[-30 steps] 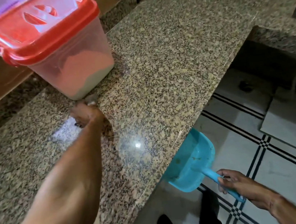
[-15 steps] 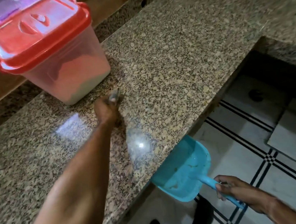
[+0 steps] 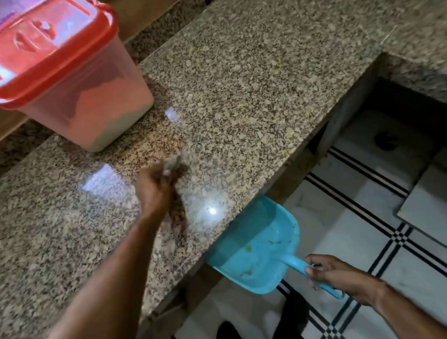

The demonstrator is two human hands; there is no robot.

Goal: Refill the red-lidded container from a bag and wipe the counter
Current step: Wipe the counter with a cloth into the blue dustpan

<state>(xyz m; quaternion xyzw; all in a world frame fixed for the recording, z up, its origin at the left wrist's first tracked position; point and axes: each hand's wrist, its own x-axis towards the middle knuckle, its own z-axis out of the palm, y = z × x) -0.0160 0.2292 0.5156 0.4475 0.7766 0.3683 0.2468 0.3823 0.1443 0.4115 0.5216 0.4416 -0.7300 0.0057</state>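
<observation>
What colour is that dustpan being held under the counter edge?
The dustpan is light blue, almost turquoise, handle included. The head view, the only one, shows it clearly.

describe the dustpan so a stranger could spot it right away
Find the speckled granite counter and its near edge. Just under that edge, the right hand holds the dustpan by its handle. It is the only bright blue thing here.

Past the left hand (image 3: 154, 190), with its grey cloth (image 3: 171, 163), the tub (image 3: 106, 105) has a red lid (image 3: 39, 51) and pinkish-white insides. The counter (image 3: 247, 80) under that hand is speckled tan, brown and black. The dustpan (image 3: 255, 244) in the right hand (image 3: 338, 273) is light blue with yellow specks. The floor (image 3: 343, 204) below is white with black stripes.
</observation>
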